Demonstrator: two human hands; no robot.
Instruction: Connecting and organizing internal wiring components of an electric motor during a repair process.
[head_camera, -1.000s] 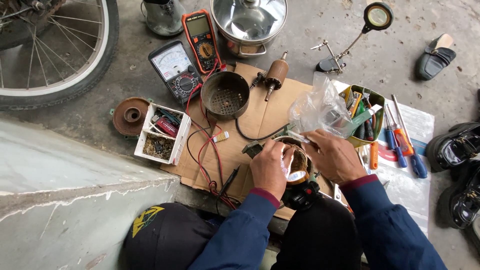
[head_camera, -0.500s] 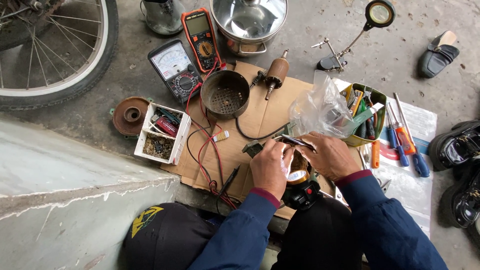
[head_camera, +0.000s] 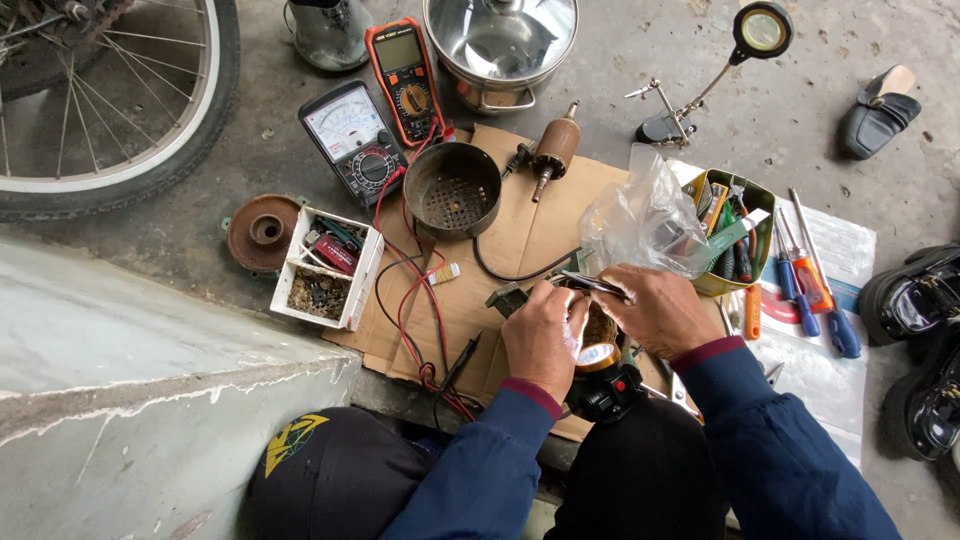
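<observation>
My left hand (head_camera: 541, 336) grips a round motor part with copper windings (head_camera: 598, 330), steadying it over my lap. My right hand (head_camera: 663, 310) pinches a thin metal tool (head_camera: 592, 286), like tweezers, whose tip lies across the top of that part. A roll of yellow tape (head_camera: 599, 357) sits just below the part, and a black unit with a red button (head_camera: 606, 392) rests under it. All this is over a sheet of brown cardboard (head_camera: 520, 240).
On the cardboard lie a dark perforated metal cup (head_camera: 451, 189), a motor rotor (head_camera: 553, 150) and red and black test leads (head_camera: 415, 310). Two multimeters (head_camera: 378, 105), a steel pot (head_camera: 500, 45), a parts box (head_camera: 325, 268), a crumpled plastic bag (head_camera: 645, 220), a tool tray (head_camera: 738, 232), screwdrivers (head_camera: 810, 280), a bicycle wheel (head_camera: 110, 100) and shoes (head_camera: 915, 300) surround them.
Both hands stayed on the motor part. The right hand shifted slightly, bringing the thin tool across the top of the part.
</observation>
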